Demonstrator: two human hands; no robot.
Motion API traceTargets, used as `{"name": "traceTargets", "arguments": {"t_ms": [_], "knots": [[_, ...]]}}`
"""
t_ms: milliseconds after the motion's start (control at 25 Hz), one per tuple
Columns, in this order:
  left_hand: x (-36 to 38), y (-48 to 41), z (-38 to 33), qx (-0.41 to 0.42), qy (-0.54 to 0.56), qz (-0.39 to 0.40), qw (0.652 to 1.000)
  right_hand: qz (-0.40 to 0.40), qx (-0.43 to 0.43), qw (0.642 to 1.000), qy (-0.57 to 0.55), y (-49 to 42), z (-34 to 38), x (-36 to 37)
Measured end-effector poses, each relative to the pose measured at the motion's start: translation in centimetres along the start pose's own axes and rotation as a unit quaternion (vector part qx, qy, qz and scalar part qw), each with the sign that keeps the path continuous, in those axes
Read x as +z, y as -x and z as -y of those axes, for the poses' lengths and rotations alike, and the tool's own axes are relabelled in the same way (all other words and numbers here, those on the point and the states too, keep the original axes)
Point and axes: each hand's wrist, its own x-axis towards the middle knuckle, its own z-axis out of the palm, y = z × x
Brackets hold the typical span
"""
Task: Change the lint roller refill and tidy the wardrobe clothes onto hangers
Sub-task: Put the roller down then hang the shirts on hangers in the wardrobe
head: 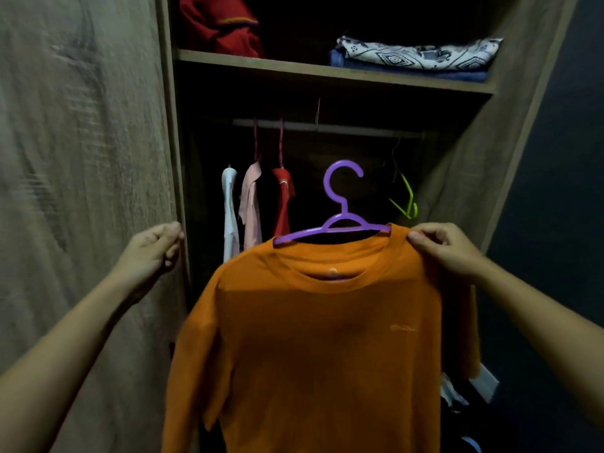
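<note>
Noted — right grip (444, 248) pinched shirt (310, 338) shoulder at hanger (327, 227) end; left grip (152, 248) curled, empty. Shelf (327, 71) held folded clothes (415, 55).

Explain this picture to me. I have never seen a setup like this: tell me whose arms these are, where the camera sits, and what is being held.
There is no machine here. A person wears a camera on the head, looking forward and down, so both arms reach in from the bottom of the picture. This is the only view.

The person faces an open wardrobe. The right hand pinches the shoulder of an orange T-shirt, which is draped on a purple hanger not yet hooked on the rail. The left hand is raised beside the wardrobe's edge, fingers curled, with nothing visible in its grip.

On the rail hang a white garment, a pink garment, a red shirt and a bare green hanger. The shelf above holds folded patterned cloth and a red bundle.
</note>
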Motion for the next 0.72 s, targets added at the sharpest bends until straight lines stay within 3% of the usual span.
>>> {"name": "traceTargets", "arguments": {"t_ms": [120, 240, 320, 480, 600, 720], "knots": [[0.8, 0.6, 0.2, -0.027, -0.067, 0.115, 0.991, -0.001, -0.003, 1.000, 0.001, 0.2, -0.7, 0.7], [1.7, 1.9, 1.1, -0.030, -0.181, 0.210, 0.960, -0.024, -0.001, 0.999, -0.026, 0.5, -0.8, 0.2], [1.3, 2.1, 1.0, 0.015, -0.214, 0.197, 0.956, -0.029, 0.005, 0.999, -0.031, 0.6, -0.4, -0.3], [1.2, 1.6, -0.4, 0.025, -0.170, 0.076, 0.982, -0.030, -0.030, 0.998, -0.042, 0.4, 0.0, -0.9], [1.8, 1.4, -0.1, -0.023, -0.253, 0.108, 0.961, -0.042, -0.043, 0.994, -0.093, 0.1, 0.1, -0.5], [1.0, 0.8, -0.8, -0.056, -0.280, 0.089, 0.954, -0.044, -0.048, 0.993, -0.099, 0.3, 0.3, 0.0]]}}
